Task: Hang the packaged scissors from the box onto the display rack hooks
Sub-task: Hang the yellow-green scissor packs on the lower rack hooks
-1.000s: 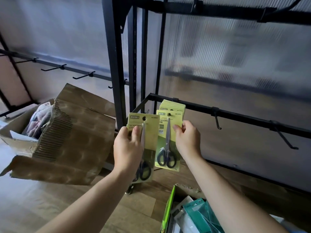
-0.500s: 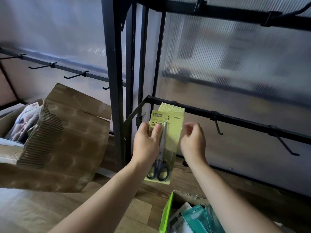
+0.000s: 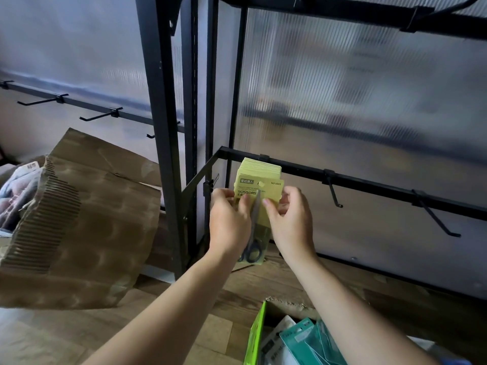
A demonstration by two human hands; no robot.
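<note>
Behind the black display rack stands a ribbed translucent wall panel, glowing with soft, diffuse daylight. Beneath the rack runs a brown wood-plank floor.

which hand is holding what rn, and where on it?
Both hold the front scissors package. The left hand pinches the card's upper left edge, thumb on its face. The right hand pinches its upper right edge.
</note>
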